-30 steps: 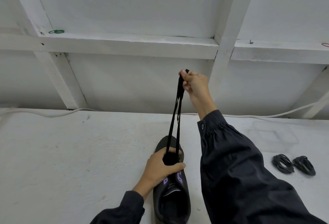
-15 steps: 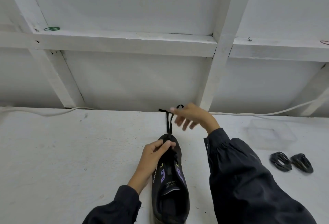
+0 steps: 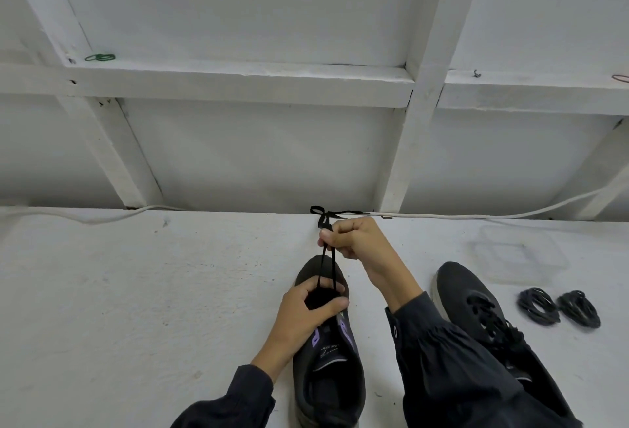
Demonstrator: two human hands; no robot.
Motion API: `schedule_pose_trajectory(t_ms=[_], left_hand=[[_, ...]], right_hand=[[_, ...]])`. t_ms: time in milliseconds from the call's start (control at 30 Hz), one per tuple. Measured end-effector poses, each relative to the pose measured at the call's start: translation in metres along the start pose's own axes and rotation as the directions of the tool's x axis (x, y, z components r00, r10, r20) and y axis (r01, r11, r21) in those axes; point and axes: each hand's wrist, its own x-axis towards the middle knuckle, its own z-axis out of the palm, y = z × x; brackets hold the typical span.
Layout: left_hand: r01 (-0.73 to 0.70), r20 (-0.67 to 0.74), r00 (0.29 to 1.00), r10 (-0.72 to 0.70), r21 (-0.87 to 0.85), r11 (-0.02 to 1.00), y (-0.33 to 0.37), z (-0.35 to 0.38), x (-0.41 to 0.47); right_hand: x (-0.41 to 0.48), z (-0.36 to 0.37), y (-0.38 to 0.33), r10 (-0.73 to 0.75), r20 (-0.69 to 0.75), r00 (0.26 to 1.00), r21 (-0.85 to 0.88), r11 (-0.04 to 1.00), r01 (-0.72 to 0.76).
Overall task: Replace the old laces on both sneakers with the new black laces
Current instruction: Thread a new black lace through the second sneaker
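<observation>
Your left hand (image 3: 311, 308) grips the lower-centre sneaker (image 3: 325, 352) at its eyelets; your right hand (image 3: 354, 240) pinches both black lace (image 3: 328, 266) strands just above it.

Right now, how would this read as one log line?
left hand: grips sneaker; right hand: pinches lace; other sneaker: laced; coiled laces: untouched

Open tabletop (image 3: 136, 291) is seen L of the held sneaker (image 3: 326, 369). R side is crowded by 2nd sneaker (image 3: 476, 305), clear tray (image 3: 517, 254), two lace coils (image 3: 539, 305); rear is closed by wall (image 3: 255, 155) w/ cable (image 3: 476, 216).
</observation>
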Motion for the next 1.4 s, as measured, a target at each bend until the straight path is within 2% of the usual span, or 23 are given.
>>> schedule_pose_trajectory(t_ms=[200,400,500,600,667,733,767,833,900,967,1033,1100,1167,1267,1333,1400], left_hand=[[-0.036,-0.026,0.999,0.036,0.015,0.999,0.0,-0.002,0.0],[-0.038,-0.056,0.998,0.025,-0.226,0.974,0.017,-0.001,-0.006],[-0.02,-0.075,0.997,-0.002,-0.298,0.954,0.027,-0.003,-0.009],[-0.06,-0.198,0.98,0.001,-0.292,0.954,0.026,-0.014,-0.011],[-0.06,-0.266,0.964,-0.024,-0.301,0.952,0.018,-0.026,-0.012],[-0.027,-0.333,0.94,-0.076,-0.294,0.955,0.006,-0.04,-0.014],[-0.011,-0.382,0.919,-0.096,-0.269,0.963,0.0,-0.049,-0.015],[0.041,-0.487,0.868,-0.1,-0.13,0.991,-0.015,-0.066,-0.018],[0.141,-0.545,0.836,-0.061,0.105,0.984,-0.028,-0.084,-0.021],[0.258,-0.549,0.835,-0.024,0.352,0.9,-0.038,-0.098,-0.024],[0.3,-0.489,0.872,0.013,0.555,0.776,-0.044,-0.103,-0.021],[0.262,-0.405,0.913,0.057,0.686,0.679,-0.047,-0.101,-0.013],[0.16,-0.323,0.937,0.135,0.739,0.655,-0.043,-0.093,-0.003],[-0.027,-0.162,0.961,0.226,0.754,0.656,-0.04,-0.079,0.017],[-0.072,-0.086,0.973,0.214,0.768,0.637,-0.043,-0.073,0.027],[-0.062,-0.081,0.976,0.204,0.79,0.61,-0.047,-0.073,0.034]], right_hand=[[-0.001,0.003,0.001,0.037,0.032,0.999,0.052,0.998,-0.039],[-0.007,0.005,0.003,0.066,0.055,0.996,0.006,0.998,-0.066],[-0.011,0.002,0.007,0.008,-0.052,0.999,-0.047,0.999,-0.01],[-0.017,-0.006,0.016,-0.019,-0.215,0.977,-0.109,0.994,-0.005],[-0.024,-0.017,0.028,-0.083,-0.33,0.94,-0.256,0.967,-0.005],[-0.033,-0.028,0.044,-0.186,-0.393,0.9,-0.546,0.835,-0.066],[-0.039,-0.033,0.051,-0.22,-0.4,0.89,-0.669,0.734,-0.12],[-0.052,-0.043,0.064,-0.196,-0.399,0.896,-0.795,0.561,-0.231],[-0.061,-0.048,0.075,-0.052,-0.342,0.938,-0.859,0.422,-0.29],[-0.063,-0.048,0.084,0.141,-0.265,0.954,-0.894,0.335,-0.298],[-0.06,-0.047,0.086,0.207,-0.254,0.945,-0.886,0.341,-0.314],[-0.051,-0.046,0.083,0.152,-0.262,0.953,-0.888,0.35,-0.299],[-0.038,-0.045,0.083,0.068,-0.244,0.967,-0.894,0.37,-0.252],[-0.016,-0.038,0.089,-0.027,-0.171,0.985,-0.872,0.47,-0.139],[-0.006,-0.033,0.1,-0.061,-0.126,0.99,-0.852,0.519,-0.076],[-0.003,-0.032,0.11,-0.118,-0.152,0.981,-0.827,0.558,-0.061]])
